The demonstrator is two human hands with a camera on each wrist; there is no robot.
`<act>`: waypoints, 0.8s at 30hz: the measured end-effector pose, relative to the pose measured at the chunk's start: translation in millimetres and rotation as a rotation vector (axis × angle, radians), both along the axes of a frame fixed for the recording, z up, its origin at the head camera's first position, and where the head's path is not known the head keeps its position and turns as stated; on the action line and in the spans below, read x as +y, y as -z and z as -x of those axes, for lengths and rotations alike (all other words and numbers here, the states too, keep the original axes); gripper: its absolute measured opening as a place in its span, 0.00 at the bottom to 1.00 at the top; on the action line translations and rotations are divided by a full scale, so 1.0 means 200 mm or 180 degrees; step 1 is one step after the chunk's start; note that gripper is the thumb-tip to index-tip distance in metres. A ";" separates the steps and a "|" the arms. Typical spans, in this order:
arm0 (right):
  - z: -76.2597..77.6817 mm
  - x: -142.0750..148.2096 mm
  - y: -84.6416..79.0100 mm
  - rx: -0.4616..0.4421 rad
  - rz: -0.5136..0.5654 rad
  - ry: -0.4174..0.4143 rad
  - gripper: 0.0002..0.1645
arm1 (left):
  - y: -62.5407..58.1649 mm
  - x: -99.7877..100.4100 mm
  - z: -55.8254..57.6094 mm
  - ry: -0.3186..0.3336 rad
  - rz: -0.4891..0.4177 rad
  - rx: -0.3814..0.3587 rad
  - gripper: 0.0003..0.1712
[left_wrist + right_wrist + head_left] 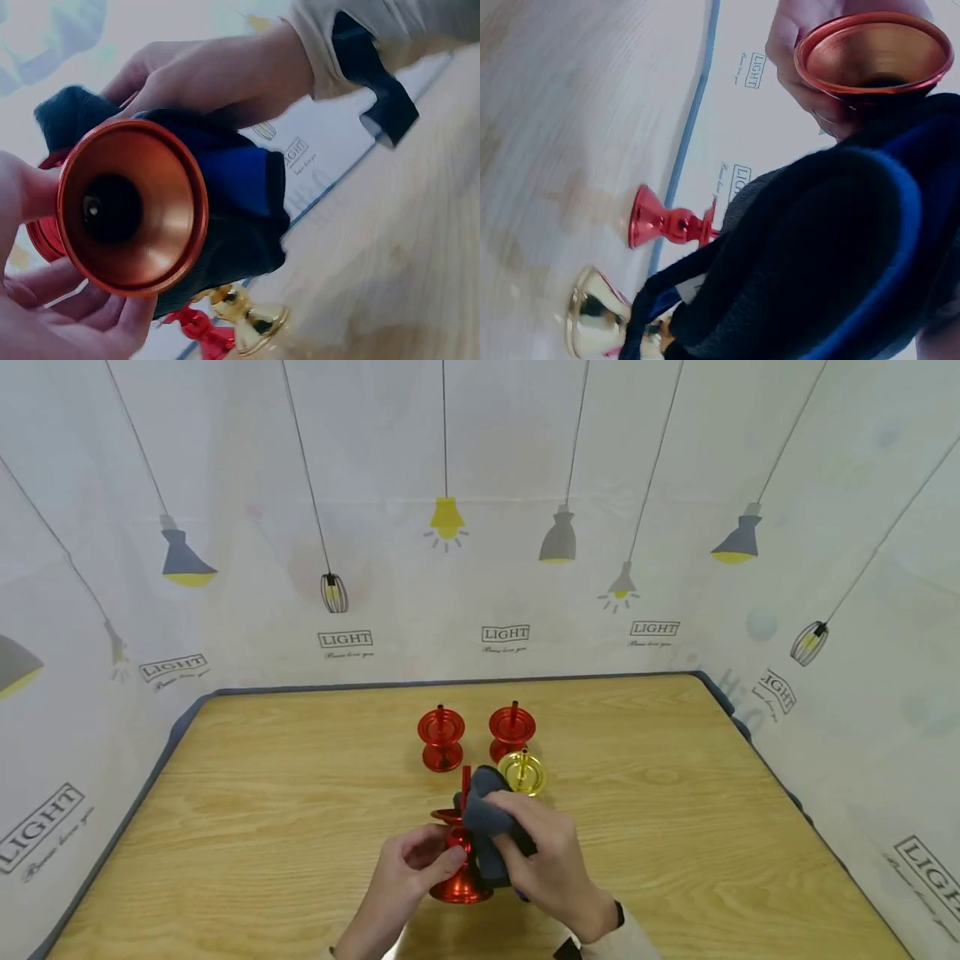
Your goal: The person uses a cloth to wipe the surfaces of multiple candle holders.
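Observation:
My left hand (408, 868) grips a shiny red metal candlestick (459, 887) around its stem, above the flared base. In the left wrist view the hollow underside of its base (161, 217) faces the camera, so the candlestick is raised off the table. My right hand (551, 856) pinches a folded dark grey-blue cloth (487, 818) against the candlestick's dish and spike. A bright blue side of the cloth (240, 180) shows in the left wrist view. The cloth hides part of the dish and the right fingertips.
Two more red candlesticks (441, 728) (512, 727) stand upright farther back on the wooden table (300, 777). A gold candlestick (522, 773) stands just in front of the right one, behind the cloth. A white curtain printed with lamps (390, 460) encloses the table's back and sides.

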State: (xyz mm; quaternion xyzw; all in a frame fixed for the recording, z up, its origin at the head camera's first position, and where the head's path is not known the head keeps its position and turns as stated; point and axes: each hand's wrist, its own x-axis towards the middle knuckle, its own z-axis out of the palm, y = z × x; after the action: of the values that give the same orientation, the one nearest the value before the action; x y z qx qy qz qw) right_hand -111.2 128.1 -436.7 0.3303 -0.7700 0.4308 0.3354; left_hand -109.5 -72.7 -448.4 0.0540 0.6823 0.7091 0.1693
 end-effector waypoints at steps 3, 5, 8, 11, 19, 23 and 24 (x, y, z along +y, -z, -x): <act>0.00 0.00 0.01 -0.0182 0.0227 -0.0098 0.18 | 0.03 -0.02 0.00 0.0326 -0.0606 -0.0106 0.20; 0.00 0.00 0.02 -0.0403 0.0438 -0.0178 0.22 | 0.05 -0.04 0.00 0.0657 -0.1108 -0.0248 0.17; 0.00 -0.01 0.02 -0.0780 0.0742 -0.0274 0.20 | 0.08 -0.04 0.00 0.1135 -0.1776 -0.0511 0.15; 0.00 -0.01 0.03 -0.1010 0.0856 -0.0253 0.18 | 0.08 -0.05 0.01 0.1390 -0.2058 -0.0710 0.18; 0.01 0.02 0.02 -0.0059 0.0016 0.0261 0.13 | 0.02 0.00 -0.01 0.0130 -0.0279 -0.0309 0.25; 0.01 0.02 0.01 0.0340 -0.0303 0.0346 0.13 | -0.01 0.04 -0.01 -0.0253 0.0378 -0.0005 0.26; 0.01 0.02 0.01 0.0359 -0.0315 0.0343 0.15 | -0.01 0.05 -0.01 -0.0279 0.0419 0.0026 0.25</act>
State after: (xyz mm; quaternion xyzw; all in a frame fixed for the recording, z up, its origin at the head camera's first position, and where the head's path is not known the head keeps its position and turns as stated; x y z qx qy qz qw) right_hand -112.8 131.4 -438.7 0.3283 -0.7868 0.3543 0.3842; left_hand -107.6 -63.0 -446.5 0.0157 0.7298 0.6693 0.1385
